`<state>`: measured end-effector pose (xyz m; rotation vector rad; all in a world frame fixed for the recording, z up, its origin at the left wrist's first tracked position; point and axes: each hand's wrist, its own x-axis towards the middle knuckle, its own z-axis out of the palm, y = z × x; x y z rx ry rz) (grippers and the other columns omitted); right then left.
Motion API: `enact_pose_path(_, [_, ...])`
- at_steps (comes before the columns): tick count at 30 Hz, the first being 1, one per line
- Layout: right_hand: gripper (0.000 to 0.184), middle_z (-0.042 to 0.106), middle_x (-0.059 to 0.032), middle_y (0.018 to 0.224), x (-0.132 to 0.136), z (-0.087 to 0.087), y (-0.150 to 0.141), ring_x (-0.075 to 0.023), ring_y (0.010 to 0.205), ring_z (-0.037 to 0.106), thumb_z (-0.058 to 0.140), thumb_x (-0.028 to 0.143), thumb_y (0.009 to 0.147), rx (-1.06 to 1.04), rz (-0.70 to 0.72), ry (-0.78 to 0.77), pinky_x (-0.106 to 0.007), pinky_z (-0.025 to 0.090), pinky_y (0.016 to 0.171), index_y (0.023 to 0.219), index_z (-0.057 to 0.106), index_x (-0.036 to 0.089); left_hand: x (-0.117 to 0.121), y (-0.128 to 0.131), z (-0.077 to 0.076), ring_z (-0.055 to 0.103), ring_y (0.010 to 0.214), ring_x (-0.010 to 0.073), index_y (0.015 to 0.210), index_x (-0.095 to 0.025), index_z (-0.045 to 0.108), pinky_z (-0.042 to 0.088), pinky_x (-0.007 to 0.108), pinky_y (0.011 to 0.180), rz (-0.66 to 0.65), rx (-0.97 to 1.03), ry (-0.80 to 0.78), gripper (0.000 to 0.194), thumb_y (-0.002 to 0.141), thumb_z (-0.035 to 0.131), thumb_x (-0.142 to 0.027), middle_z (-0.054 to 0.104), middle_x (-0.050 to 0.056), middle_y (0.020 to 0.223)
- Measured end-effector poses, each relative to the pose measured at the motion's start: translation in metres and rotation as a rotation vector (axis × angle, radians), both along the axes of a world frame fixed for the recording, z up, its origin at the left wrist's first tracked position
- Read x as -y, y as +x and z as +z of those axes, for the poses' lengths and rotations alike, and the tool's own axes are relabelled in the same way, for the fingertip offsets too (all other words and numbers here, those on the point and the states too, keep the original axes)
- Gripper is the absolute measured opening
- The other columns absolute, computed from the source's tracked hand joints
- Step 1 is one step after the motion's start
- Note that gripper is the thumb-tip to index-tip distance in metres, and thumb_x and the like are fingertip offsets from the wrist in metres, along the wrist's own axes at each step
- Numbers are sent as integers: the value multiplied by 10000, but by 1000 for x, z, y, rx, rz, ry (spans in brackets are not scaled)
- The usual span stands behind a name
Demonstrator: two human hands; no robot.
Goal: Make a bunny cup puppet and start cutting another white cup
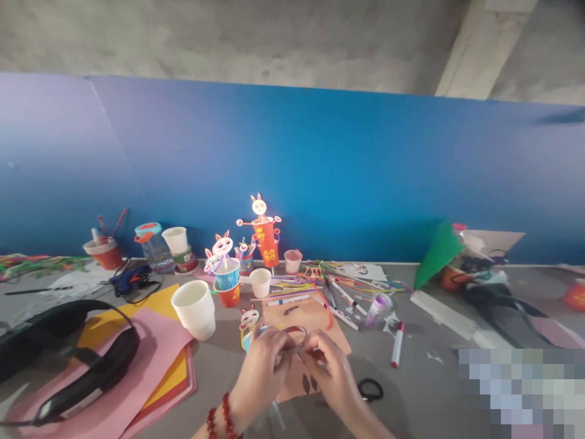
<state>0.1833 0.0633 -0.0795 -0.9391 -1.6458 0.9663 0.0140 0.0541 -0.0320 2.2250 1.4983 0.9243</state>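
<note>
On gray table [425, 396], before blue panel [338, 164]. Grasping thin curved strip [302, 330] in pinched fingertips of left hand [269, 358] and right hand [329, 367], above tan paper [276, 312]. Noted just beyond left hand: rabbit cutout [249, 317]. At right: marker [397, 345]. At left: white cup [194, 312]; headphones [105, 361] over pink paper [155, 341].
</note>
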Motion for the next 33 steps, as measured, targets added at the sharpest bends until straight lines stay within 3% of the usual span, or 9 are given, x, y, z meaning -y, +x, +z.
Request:
enact_pose_path(4, [154, 609, -20, 824, 3, 0, -3, -176, 777, 609, 579, 275, 940, -32, -5, 99, -225, 480, 663, 797, 575, 216, -1, 1, -3, 641, 732, 211, 693, -217, 593, 412, 451, 985, 27, 48, 5, 179, 795, 521, -88, 687, 0, 714])
enact_pose_path(7, [187, 626, -31, 832, 7, -2, -7, -186, 803, 625, 572, 334, 952, -114, -31, 155, -249, 501, 730, 803, 583, 221, -3, -5, -1, 643, 733, 208, 709, -225, 576, 384, 469, 1035, 29, 80, 43, 178, 838, 494, -135, 681, -8, 708])
enact_pose_path(11, [231, 674, -74, 914, 5, -6, 7, -229, 905, 665, 575, 426, 936, -189, -179, 51, -297, 532, 810, 836, 598, 219, -10, -23, 6, 660, 732, 218, 768, -233, 580, 310, 535, 1091, 96, 112, 135, 188, 912, 459, -226, 699, -9, 722])
enact_pose_path(13, [294, 692, -79, 882, -5, -8, 23, -240, 835, 678, 587, 502, 892, -92, -248, -64, -304, 545, 751, 856, 611, 211, -11, -28, 10, 676, 775, 219, 793, -236, 601, 260, 555, 1121, 76, 77, 119, 169, 918, 488, -232, 722, -7, 764])
enact_pose_path(15, [323, 697, -77, 812, -18, -10, 40, -254, 780, 680, 629, 519, 830, -33, -226, -106, -307, 540, 682, 778, 614, 200, -10, -27, 11, 686, 857, 223, 822, -241, 631, 208, 574, 1140, 28, 24, 100, 142, 909, 526, -204, 748, 2, 852])
enact_pose_path(21, [135, 683, -21, 727, -43, -13, 57, -198, 647, 644, 638, 317, 761, 158, -110, -145, -266, 475, 597, 720, 652, 189, -8, -4, 9, 661, 1023, 225, 911, -282, 706, 54, 600, 1176, -85, -121, 155, 253, 887, 544, -89, 773, -17, 956])
enact_pose_path(28, [92, 680, -10, 715, -51, -22, 43, -213, 718, 646, 570, 159, 707, 324, -76, -121, -277, 467, 655, 664, 635, 208, -25, 6, 2, 623, 1017, 237, 836, -240, 707, 214, 583, 1140, -67, -280, 181, 224, 882, 565, -73, 758, 3, 927])
enact_pose_path(33, [133, 692, -30, 755, -54, -30, 41, -238, 784, 662, 517, 119, 697, 387, -116, -118, -305, 488, 701, 679, 600, 222, -35, 16, -2, 605, 1040, 237, 823, -246, 715, 225, 566, 1145, -101, -356, 189, 245, 911, 551, -85, 737, 17, 907])
